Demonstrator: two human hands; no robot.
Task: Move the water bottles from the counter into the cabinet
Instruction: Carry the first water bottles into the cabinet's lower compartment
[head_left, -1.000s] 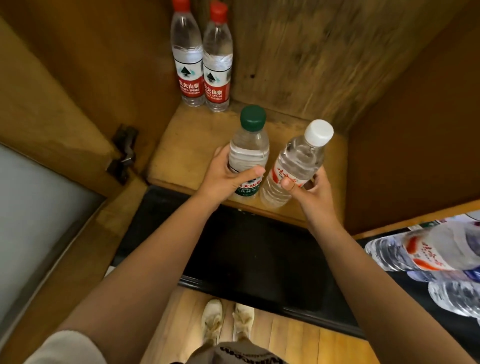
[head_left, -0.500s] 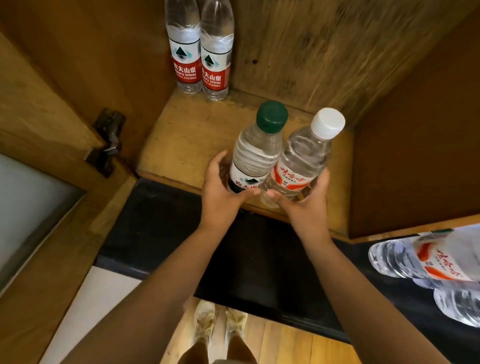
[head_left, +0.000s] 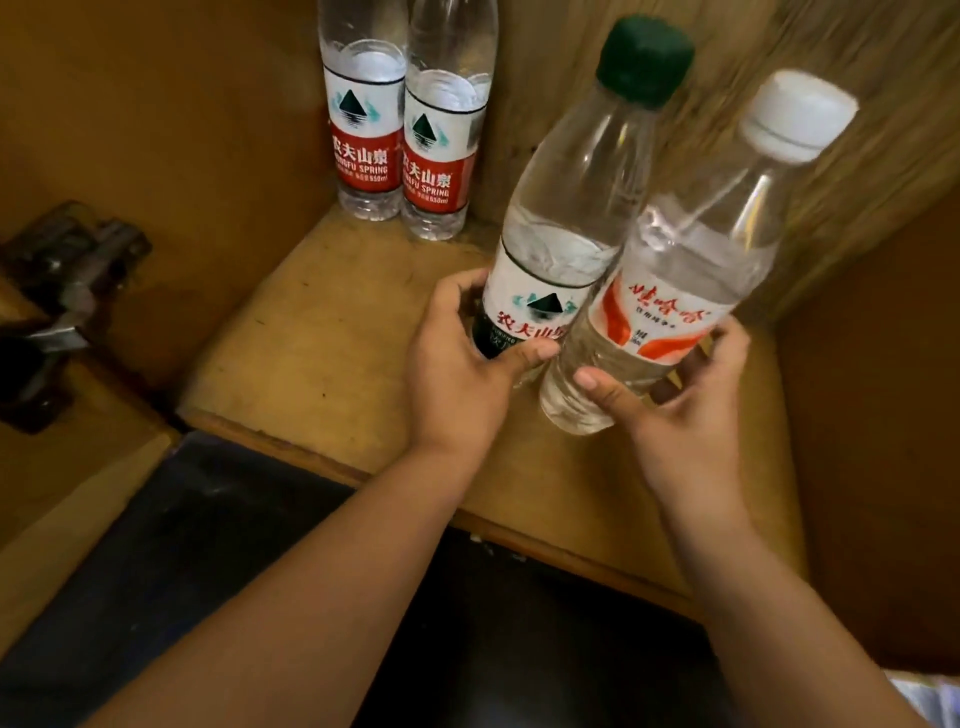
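Observation:
My left hand (head_left: 457, 364) grips the lower part of a green-capped water bottle (head_left: 576, 208) with a white and green label. My right hand (head_left: 675, 405) holds a white-capped water bottle (head_left: 691, 270) with an orange-red label by its base. Both bottles tilt to the right, side by side and touching, above the wooden cabinet shelf (head_left: 322, 338). Two red-labelled water bottles (head_left: 400, 130) stand upright together in the shelf's back left corner, their caps cut off by the frame's top edge.
A dark metal hinge (head_left: 62, 280) sits on the cabinet's left side wall. The black counter (head_left: 218, 561) runs below the shelf's front edge. The cabinet's right wall (head_left: 878, 415) stands close beside my right hand. A sliver of another bottle shows at the bottom right corner.
Both hands have carried their bottles deeper over the shelf, toward the back. The view has moved closer, and the bottles lying on the counter at right have nearly left the frame.

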